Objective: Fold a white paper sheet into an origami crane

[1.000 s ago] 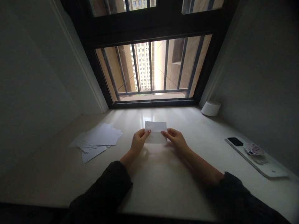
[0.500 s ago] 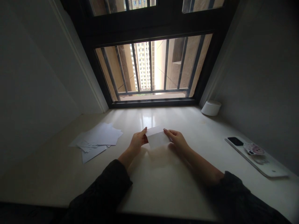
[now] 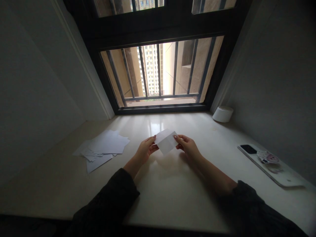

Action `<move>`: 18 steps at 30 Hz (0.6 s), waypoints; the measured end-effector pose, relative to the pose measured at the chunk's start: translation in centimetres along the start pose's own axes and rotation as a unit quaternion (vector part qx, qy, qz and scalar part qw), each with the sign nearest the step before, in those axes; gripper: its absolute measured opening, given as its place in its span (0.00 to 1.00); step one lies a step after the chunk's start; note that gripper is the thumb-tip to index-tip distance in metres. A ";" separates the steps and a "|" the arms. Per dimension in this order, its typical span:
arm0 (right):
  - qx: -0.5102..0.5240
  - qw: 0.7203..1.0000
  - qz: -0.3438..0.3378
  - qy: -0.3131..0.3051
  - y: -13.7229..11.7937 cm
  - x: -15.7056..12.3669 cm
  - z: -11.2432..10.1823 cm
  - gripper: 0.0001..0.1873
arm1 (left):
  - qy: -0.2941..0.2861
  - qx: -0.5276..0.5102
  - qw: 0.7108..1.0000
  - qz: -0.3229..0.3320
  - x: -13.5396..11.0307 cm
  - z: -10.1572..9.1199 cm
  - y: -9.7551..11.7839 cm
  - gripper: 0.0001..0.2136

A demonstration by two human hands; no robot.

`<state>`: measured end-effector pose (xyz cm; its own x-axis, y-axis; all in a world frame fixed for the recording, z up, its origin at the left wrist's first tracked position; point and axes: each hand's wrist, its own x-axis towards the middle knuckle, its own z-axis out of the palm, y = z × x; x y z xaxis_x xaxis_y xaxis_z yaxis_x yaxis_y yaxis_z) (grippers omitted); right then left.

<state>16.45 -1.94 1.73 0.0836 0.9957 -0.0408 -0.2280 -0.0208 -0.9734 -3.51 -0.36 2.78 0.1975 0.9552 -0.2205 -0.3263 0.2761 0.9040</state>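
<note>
A small white sheet of paper [image 3: 166, 144] with a crease across it is held up between my two hands, a little above the pale windowsill [image 3: 163, 191]. My left hand [image 3: 146, 148] pinches its left edge, thumb on top and fingers behind. At its right corner, my right hand [image 3: 187, 144] grips it between thumb and fingers. The paper is tilted, one corner pointing down toward me, and its upper part slopes away beyond the crease. Its rear side is hidden from view.
Loose white papers [image 3: 106, 143] lie in an untidy pile on the left. On the right rests a phone [image 3: 271, 168] with a round cartoon grip on its back. A white cylindrical object [image 3: 223, 114] stands by the right wall, near the dark window frame [image 3: 160, 109].
The paper has turned between my hands, so its lower edge now comes to a corner pointing down. My right fingers have shifted slightly on its edge. The arms have stayed nearly in place.
</note>
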 end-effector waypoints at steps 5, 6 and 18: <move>-0.006 1.000 -0.005 0.000 0.0 0.0 0.1 0.22 | -0.059 0.037 0.996 -0.049 -0.5 0.0 0.7 0.16; -0.007 1.000 -0.006 -0.003 0.0 0.0 0.1 0.22 | -0.075 0.047 0.994 -0.059 -0.7 0.1 0.8 0.16; 0.055 0.994 0.053 -0.072 0.0 -0.4 0.7 0.21 | -0.073 0.052 0.996 -0.022 -0.4 0.0 -0.2 0.16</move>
<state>15.71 -2.28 1.91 -0.0856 0.9911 -0.1018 -0.3326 -0.1248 -0.9348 -3.52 -0.81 2.72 0.3439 0.9145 -0.2129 -0.2177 0.2982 0.9293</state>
